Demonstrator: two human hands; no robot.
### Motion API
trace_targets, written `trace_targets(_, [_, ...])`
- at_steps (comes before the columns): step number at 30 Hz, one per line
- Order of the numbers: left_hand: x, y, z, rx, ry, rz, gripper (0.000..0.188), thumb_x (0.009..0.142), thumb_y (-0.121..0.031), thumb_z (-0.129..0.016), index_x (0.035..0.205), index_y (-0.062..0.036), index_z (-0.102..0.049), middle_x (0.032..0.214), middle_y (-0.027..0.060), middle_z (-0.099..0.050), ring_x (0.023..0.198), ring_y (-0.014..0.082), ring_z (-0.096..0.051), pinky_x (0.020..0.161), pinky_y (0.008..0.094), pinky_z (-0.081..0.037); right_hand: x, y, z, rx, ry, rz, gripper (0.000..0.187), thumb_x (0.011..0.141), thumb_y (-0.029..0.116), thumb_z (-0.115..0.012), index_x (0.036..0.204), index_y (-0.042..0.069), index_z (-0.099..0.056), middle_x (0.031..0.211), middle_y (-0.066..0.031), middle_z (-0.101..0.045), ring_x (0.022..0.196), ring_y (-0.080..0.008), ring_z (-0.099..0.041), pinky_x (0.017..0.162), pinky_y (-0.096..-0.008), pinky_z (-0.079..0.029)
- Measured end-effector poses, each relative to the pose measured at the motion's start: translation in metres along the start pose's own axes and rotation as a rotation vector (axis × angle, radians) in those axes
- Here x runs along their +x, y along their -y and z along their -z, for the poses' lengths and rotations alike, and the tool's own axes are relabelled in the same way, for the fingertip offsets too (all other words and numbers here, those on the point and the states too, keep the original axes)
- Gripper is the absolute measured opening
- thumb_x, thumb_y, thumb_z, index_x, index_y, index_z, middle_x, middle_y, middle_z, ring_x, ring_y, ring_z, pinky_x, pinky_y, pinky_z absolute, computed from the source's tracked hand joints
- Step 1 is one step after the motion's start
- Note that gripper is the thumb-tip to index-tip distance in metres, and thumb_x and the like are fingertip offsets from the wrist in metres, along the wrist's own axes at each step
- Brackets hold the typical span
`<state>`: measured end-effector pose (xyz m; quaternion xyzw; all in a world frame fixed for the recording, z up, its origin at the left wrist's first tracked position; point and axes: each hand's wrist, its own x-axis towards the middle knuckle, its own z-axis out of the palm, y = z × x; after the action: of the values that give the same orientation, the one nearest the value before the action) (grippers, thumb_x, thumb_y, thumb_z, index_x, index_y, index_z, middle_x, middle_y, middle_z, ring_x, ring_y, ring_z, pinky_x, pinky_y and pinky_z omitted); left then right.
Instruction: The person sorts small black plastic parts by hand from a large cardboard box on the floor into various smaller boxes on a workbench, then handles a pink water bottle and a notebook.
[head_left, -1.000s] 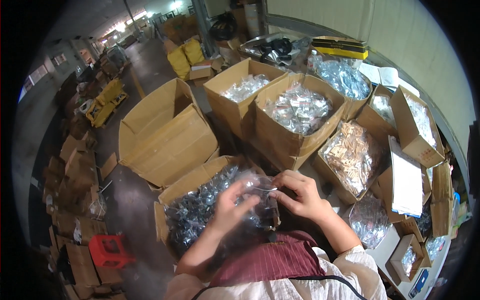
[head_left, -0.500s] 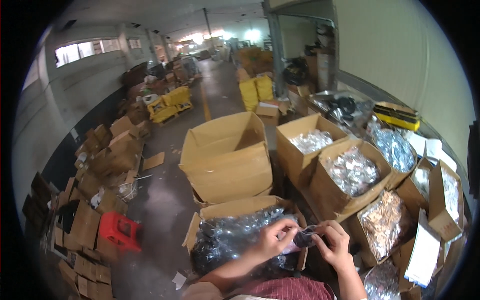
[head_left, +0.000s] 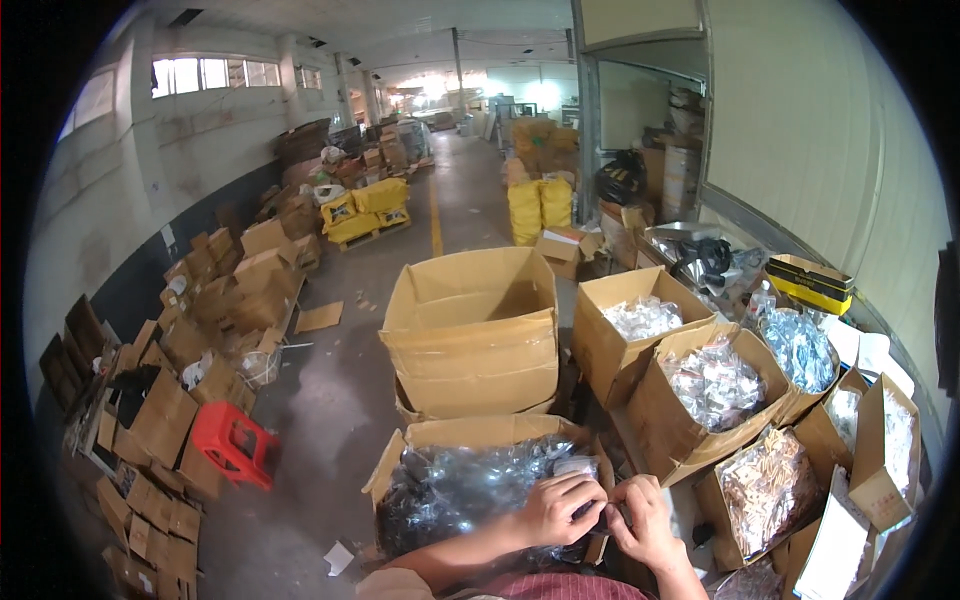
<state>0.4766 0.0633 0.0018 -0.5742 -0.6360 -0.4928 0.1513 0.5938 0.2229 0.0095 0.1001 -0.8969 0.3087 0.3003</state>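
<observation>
Pinching a small dark bag [head_left: 590, 512], left hand [head_left: 557, 510] and right hand [head_left: 643, 522] have fingers [head_left: 574, 487] curled.

The grey floor [head_left: 300, 400] ran from near to far, marked by a yellow line [head_left: 436, 218] in its far part. On the left stood a red plastic stool [head_left: 235, 445], with a white paper scrap [head_left: 338, 558] nearer and a flat cardboard piece [head_left: 319, 317] farther off. Beyond lay a pallet [head_left: 375, 236], with upright yellow sacks [head_left: 556, 203] across the line.
</observation>
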Motion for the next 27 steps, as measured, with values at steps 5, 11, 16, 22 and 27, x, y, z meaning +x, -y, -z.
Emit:
trace_targets(5, [-0.005, 0.002, 0.004, -0.137, 0.002, 0.071, 0.007, 0.081, -0.002, -0.071, 0.085, -0.0045, -0.066, 0.083, 0.0098, -0.069, 0.072, 0.0264, -0.068, 0.064, 0.0334, -0.053, -0.002, -0.004, -0.003, 0.012, 0.009, -0.004, 0.018, 0.075, 0.011, -0.066, 0.088, 0.003, -0.057, 0.085, -0.0157, -0.056, 0.084, -0.0384, -0.053, 0.08, -0.0463, -0.044])
trace_targets(11, [-0.008, 0.009, 0.025, -0.172, -0.005, 0.191, 0.005, 0.084, -0.001, -0.07, 0.089, -0.0015, -0.068, 0.086, 0.0104, -0.069, 0.077, 0.0254, -0.068, 0.07, 0.0348, -0.054, -0.015, -0.012, -0.001, 0.098, 0.058, -0.081, 0.015, 0.074, 0.012, -0.062, 0.085, 0.003, -0.058, 0.08, -0.0163, -0.055, 0.083, -0.0388, -0.053, 0.08, -0.0461, -0.044])
trace_targets(16, [-0.008, 0.016, 0.028, -0.219, -0.037, 0.258, 0.005, 0.086, -0.004, -0.07, 0.089, -0.0011, -0.069, 0.086, 0.0101, -0.07, 0.078, 0.0227, -0.068, 0.069, 0.0331, -0.053, -0.026, -0.023, -0.004, 0.201, -0.036, -0.13, 0.016, 0.075, 0.014, -0.062, 0.082, 0.001, -0.056, 0.081, -0.0147, -0.058, 0.08, -0.0332, -0.055, 0.077, -0.0401, -0.044])
trace_targets(22, [-0.003, 0.043, 0.026, -0.215, 0.034, 0.329, 0.011, 0.093, -0.014, -0.066, 0.092, -0.003, -0.068, 0.086, 0.0086, -0.07, 0.08, 0.017, -0.067, 0.071, 0.0312, -0.054, -0.042, -0.041, -0.011, 0.405, -0.055, -0.387, 0.005, 0.079, 0.006, -0.057, 0.081, 0.001, -0.055, 0.08, -0.007, -0.059, 0.074, -0.0161, -0.055, 0.07, -0.0287, -0.044])
trace_targets(27, [0.081, 0.119, 0.096, -0.268, -0.315, 0.43, 0.016, 0.099, -0.019, -0.063, 0.096, -0.0039, -0.063, 0.085, 0.0008, -0.064, 0.08, 0.0092, -0.059, 0.074, 0.0265, -0.049, -0.046, -0.05, -0.01, 0.571, -0.176, -0.641, 0.002, 0.086, -0.001, -0.054, 0.087, -0.001, -0.056, 0.08, -0.0038, -0.06, 0.076, -0.0109, -0.056, 0.072, -0.0254, -0.047])
